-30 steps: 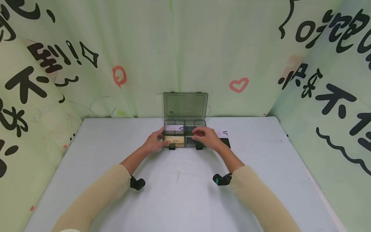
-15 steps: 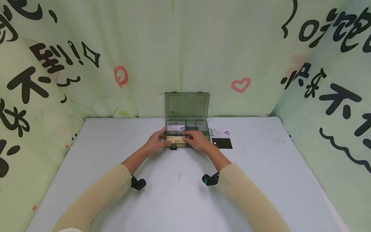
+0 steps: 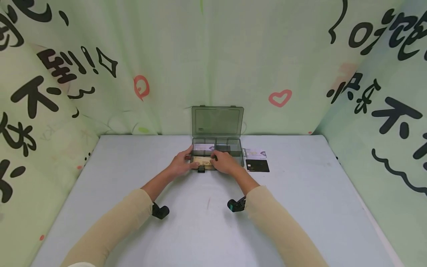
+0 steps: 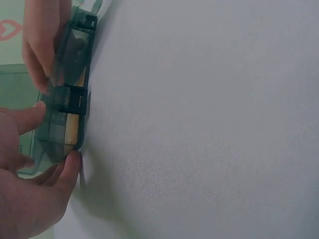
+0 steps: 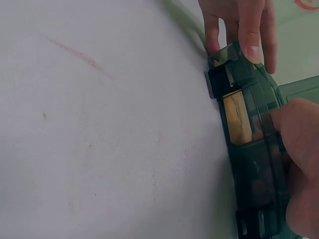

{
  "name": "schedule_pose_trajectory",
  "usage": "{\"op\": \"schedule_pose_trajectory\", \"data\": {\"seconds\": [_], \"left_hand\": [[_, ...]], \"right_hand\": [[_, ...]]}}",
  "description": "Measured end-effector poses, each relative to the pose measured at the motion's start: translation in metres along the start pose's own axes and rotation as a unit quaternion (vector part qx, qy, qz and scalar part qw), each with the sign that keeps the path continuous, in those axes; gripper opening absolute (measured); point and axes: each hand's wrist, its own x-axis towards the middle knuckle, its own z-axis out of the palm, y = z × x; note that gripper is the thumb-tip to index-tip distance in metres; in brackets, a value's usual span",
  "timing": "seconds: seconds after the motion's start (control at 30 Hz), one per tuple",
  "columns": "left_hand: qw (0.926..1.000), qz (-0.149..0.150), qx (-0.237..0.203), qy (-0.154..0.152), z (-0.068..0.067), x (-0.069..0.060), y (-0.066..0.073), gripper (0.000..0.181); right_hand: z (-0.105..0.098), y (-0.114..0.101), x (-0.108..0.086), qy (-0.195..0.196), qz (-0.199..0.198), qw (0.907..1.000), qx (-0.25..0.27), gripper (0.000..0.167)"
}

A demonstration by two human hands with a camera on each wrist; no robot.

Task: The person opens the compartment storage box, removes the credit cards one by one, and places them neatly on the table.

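A grey-green see-through compartment box [image 3: 237,155] stands at the table's back, its lid [image 3: 218,121] raised. My left hand [image 3: 180,163] grips the box's left end; in the left wrist view, its fingers [image 4: 67,172] lie against that end. A gold card [image 3: 201,160] lies in the front left compartment. My right hand [image 3: 227,162] reaches into the front of the box, fingertips at the gold card's right end. Through the box wall in the right wrist view, a fingertip appears beside the gold card [image 5: 238,117]; whether it is pinched is hidden. A pale purple card [image 3: 204,147] lies in the compartment behind.
To the right of the box, a black bank card [image 3: 257,165] and a pale purple printed card [image 3: 255,154] lie on the white table [image 3: 290,207]. Black latches [image 3: 201,168] hang at the box's front. A printed curtain [image 3: 173,74] rises behind the table.
My right hand has moved left, from over the right compartments to the gold card's right end. That uncovers the black bank card. My left hand keeps its hold on the box.
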Motion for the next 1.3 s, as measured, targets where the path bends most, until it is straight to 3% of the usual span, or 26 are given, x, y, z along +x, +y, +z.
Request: {"op": "schedule_pose_trajectory", "data": {"seconds": [0.2,0.43,0.7,1.03,1.3], "left_hand": [[0.9999,-0.002,0.013,0.005,0.001,-0.001,0.001,0.085],[0.9998,0.007,0.013,0.009,0.002,-0.002,0.003,0.084],[0.9998,0.006,0.016,0.005,0.002,-0.004,0.004,0.083],[0.9996,0.008,0.026,0.002,0.003,-0.003,0.004,0.084],[0.9998,0.009,0.016,0.003,0.002,-0.005,0.004,0.084]], "right_hand": [[0.003,0.004,0.002,0.029,-0.012,0.9994,0.009,0.022],[0.001,0.005,0.000,0.061,-0.032,0.9950,0.073,0.009],[0.000,0.007,-0.002,0.038,-0.045,0.9965,0.059,0.015],[-0.004,0.004,-0.006,0.078,-0.052,0.9889,0.115,0.014],[-0.014,0.007,-0.013,0.085,-0.056,0.9835,0.149,0.018]]}}
